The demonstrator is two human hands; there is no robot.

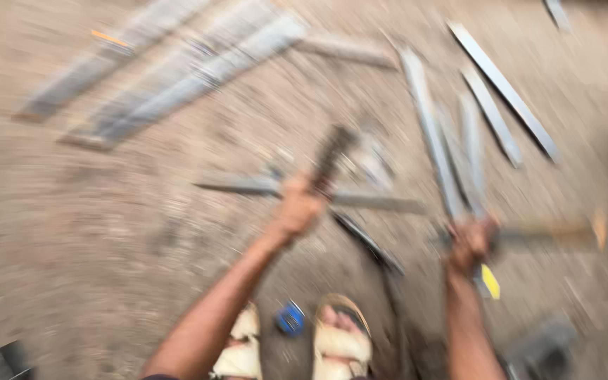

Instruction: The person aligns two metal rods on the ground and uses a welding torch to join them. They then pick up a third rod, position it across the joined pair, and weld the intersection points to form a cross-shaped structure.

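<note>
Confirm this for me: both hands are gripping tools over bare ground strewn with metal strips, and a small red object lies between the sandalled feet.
Not quite. In the head view the small object between the sandalled feet is blue, not red. The rest holds: the left hand and right hand each grip a blurred tool over bare ground strewn with metal strips.

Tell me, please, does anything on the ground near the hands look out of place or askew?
The grey metal strips lie scattered at differing angles across the dirt ground, not stacked. A small blue object sits loose between the sandalled feet. Motion blur hides any damage.
</note>
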